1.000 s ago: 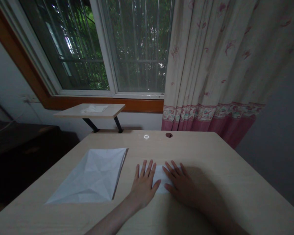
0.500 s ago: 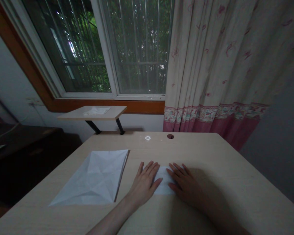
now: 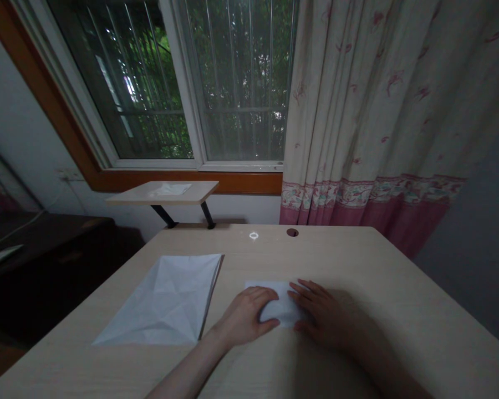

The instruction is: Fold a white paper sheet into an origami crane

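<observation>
A small folded sheet of white paper (image 3: 283,310) lies on the desk between my hands, partly covered by both. My left hand (image 3: 251,313) rests over its left side, fingers bent and thumb apart from them in a C shape. My right hand (image 3: 322,313) lies fairly flat over the right side, its fingers stretched out and touching the paper. To the left of my left forearm is a larger creased white sheet (image 3: 168,299), apparently on a thin stack or board whose right edge looks dark.
The pale wooden desk (image 3: 357,255) has a round cable hole (image 3: 292,233) near its back edge. A small raised shelf (image 3: 141,195) at back left carries a crumpled white tissue-like piece (image 3: 172,189). Behind stand a barred window and a patterned curtain (image 3: 341,111).
My left hand's fingers have bent inward from lying flat, uncovering the paper's upper left part. My right hand stays spread on the paper, shifted slightly right. The view has moved a little.
</observation>
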Available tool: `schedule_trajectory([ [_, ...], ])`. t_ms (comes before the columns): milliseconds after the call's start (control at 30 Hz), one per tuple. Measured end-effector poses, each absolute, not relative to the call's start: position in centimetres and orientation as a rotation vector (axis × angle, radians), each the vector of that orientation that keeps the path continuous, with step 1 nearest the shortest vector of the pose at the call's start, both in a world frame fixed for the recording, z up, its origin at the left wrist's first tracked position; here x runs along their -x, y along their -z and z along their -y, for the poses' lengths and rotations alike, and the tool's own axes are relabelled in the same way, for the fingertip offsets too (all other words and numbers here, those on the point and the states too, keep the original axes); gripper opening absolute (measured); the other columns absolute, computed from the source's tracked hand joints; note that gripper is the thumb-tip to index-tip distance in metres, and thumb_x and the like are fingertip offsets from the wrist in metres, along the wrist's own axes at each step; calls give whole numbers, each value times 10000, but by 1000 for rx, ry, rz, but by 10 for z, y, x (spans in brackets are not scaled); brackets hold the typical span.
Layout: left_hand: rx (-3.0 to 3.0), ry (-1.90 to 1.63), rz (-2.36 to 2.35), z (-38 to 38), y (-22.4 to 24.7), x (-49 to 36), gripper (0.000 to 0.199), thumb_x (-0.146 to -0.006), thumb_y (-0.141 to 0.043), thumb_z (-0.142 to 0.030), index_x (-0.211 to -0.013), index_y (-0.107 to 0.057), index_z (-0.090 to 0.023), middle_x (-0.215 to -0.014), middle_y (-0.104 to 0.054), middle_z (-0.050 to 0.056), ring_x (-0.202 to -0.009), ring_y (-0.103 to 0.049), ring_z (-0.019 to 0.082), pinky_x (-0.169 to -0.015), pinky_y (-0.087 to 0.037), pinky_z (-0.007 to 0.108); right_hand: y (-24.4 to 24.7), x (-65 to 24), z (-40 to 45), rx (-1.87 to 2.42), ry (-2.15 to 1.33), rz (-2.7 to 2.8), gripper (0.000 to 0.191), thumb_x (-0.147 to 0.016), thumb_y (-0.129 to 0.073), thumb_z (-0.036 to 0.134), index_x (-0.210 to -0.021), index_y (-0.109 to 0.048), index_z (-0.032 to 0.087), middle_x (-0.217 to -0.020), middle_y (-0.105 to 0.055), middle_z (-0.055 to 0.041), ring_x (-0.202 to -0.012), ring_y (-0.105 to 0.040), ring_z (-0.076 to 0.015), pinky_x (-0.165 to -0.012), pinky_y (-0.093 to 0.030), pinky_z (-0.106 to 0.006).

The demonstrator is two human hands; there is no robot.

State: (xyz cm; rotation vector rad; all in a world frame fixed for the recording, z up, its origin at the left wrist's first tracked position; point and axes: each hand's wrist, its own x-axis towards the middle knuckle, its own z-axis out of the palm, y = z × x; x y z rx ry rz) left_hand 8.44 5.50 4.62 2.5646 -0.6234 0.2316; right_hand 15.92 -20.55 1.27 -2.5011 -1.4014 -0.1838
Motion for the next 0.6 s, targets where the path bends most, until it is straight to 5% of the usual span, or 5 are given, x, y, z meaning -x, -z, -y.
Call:
schedule_trajectory([
  [133, -2565, -362, 777, -55, -45, -84, 199, -956, -553, -338, -1077, -667, -229, -1079, -732, 20, -1014, -675, 175, -930, -516, 314, -16, -160, 206, 2499, 171, 1399, 579, -933, -524, 544, -1414, -508, 221, -1463, -489, -95, -1375, -408, -289, -1126, -353, -495],
  [600, -2554, -852, 873, -54, -56, -80, 205, -955, -433, -144, -1046, -615, -167, -978, -729, 60, -892, -675, 160, -841, -526, 304, -37, -151, 203, 2438, 433, 1414, 294, -941, -499, 219, -1181, -666, 255, -1080, -740, -37, -977, -684, -218, -1017, -472, -419],
])
